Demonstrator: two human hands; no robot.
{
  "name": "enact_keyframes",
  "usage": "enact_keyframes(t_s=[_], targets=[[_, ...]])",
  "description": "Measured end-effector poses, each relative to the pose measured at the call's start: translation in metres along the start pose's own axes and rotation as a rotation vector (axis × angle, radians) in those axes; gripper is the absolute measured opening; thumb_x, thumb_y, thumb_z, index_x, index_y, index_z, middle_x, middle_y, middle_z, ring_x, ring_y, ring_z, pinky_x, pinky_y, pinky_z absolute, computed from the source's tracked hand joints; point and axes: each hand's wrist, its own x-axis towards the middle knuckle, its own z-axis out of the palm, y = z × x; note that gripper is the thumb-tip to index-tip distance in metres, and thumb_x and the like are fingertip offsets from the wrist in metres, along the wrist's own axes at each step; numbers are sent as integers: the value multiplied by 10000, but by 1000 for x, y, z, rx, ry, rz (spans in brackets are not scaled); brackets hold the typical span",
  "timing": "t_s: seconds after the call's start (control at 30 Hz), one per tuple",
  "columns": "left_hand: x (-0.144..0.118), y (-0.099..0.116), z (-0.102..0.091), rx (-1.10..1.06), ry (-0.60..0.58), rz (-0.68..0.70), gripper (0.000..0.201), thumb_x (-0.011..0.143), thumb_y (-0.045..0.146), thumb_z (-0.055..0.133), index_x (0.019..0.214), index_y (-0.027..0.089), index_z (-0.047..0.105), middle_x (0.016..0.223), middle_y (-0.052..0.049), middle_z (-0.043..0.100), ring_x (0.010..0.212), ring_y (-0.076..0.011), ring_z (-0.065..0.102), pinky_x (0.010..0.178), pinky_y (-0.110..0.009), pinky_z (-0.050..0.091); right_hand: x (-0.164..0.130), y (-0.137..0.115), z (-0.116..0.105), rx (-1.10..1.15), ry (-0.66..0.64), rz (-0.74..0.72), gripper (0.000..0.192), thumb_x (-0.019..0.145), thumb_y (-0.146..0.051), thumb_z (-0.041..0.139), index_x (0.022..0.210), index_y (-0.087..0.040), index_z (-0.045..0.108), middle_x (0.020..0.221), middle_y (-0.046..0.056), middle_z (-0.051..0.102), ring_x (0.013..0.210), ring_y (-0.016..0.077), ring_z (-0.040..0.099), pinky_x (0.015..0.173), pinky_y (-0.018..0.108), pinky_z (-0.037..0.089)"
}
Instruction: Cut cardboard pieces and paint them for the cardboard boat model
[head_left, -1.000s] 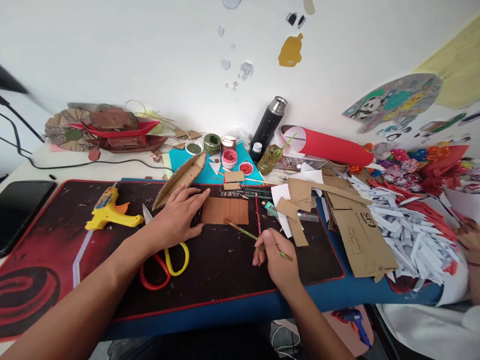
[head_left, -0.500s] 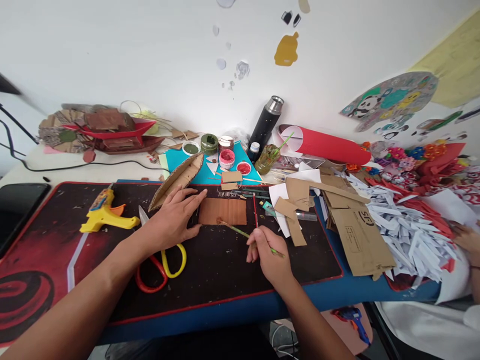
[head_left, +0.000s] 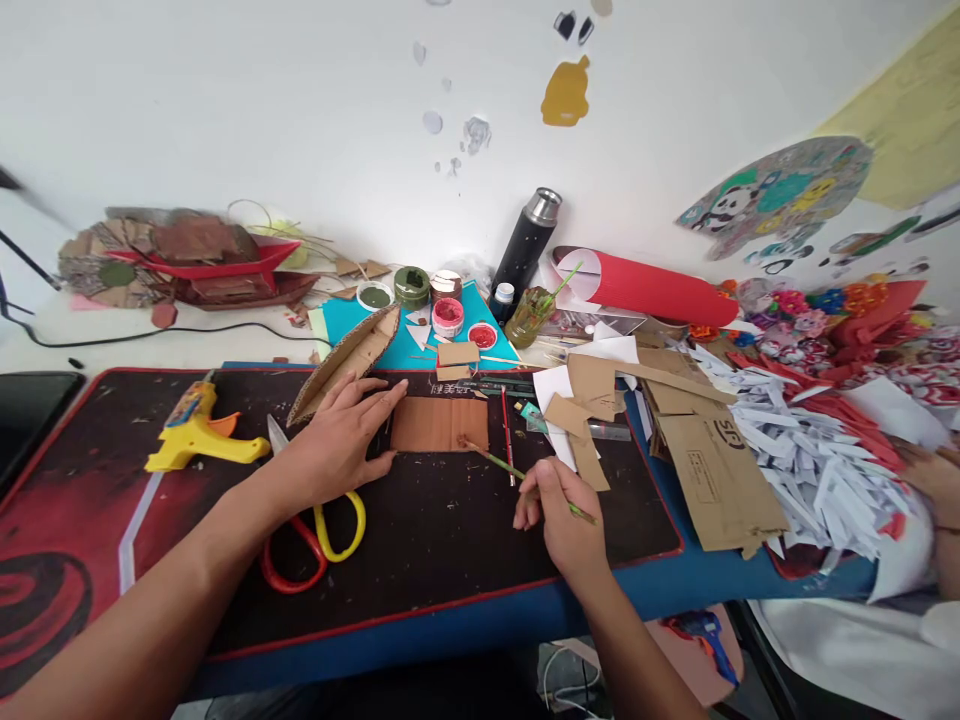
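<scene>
A rectangular piece of brown-painted cardboard (head_left: 431, 424) lies flat on the dark desk mat (head_left: 420, 540). My left hand (head_left: 341, 435) rests at its left edge with the fingers spread, thumb and fingertips touching the edge. In my right hand (head_left: 564, 505) is a thin green-handled paintbrush (head_left: 501, 463), pinched between thumb and fingers. The brush tip meets the cardboard near its lower right corner. Beneath my left forearm and wrist lie scissors (head_left: 341, 535) with one red and one yellow handle loop. A boat-shaped cardboard piece (head_left: 345, 365) sits just beyond my left hand.
A yellow glue gun (head_left: 206, 430) lies at left. Behind are paint jars (head_left: 412, 288), a black thermos (head_left: 526, 240) and a red paper roll (head_left: 660, 290). Cardboard scraps (head_left: 712, 480) and a heap of white paper strips (head_left: 817, 470) lie right, beside another person's arm (head_left: 926, 475).
My right hand and the paintbrush have moved right, the tip sliding across the cardboard towards its right edge. My left hand stays at the left edge. The view has shifted slightly.
</scene>
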Motion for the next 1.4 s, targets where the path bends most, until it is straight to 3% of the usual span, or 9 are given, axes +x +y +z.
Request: enact_keyframes(t_s=[0.23,0.4,0.73,1.1,1.4], targets=[[0,0,0,3,5,2,939,955,355,644,1780,189,226,1596,-167,644,1541,-409,478,1330,-659,294,16,0,31,-16,-113,-32,632,1049,-795,550,781,-230,643,467,-60,505,425,165,624,460,251,468],[-1,0,0,3,6,7,921,969,364,632,1778,191,227,1590,-166,647,1540,-409,475,1329,-655,298,33,6,43,-98,-171,-121,573,1114,-702,510,834,-234,687,515,-37,591,480,159,641,522,253,496],[-1,-1,2,13,18,16,895,969,350,623,1765,178,252,1557,-170,664,1532,-403,484,1331,-632,294,48,4,44,-171,-97,-161,560,1126,-690,494,849,-246,694,541,-22,631,520,176,672,567,268,534],[0,-2,2,31,5,17,875,982,372,601,1757,156,257,1574,-173,656,1527,-403,483,1317,-623,310,31,6,35,-107,-127,-139,570,1136,-674,495,828,-229,674,492,-60,541,447,148,632,498,249,454],[0,-3,2,35,-2,17,867,989,387,595,1753,133,272,1571,-183,656,1523,-409,480,1301,-620,328,47,7,45,-164,-112,-199,511,1139,-627,507,853,-241,682,535,-35,615,510,163,670,544,243,522]])
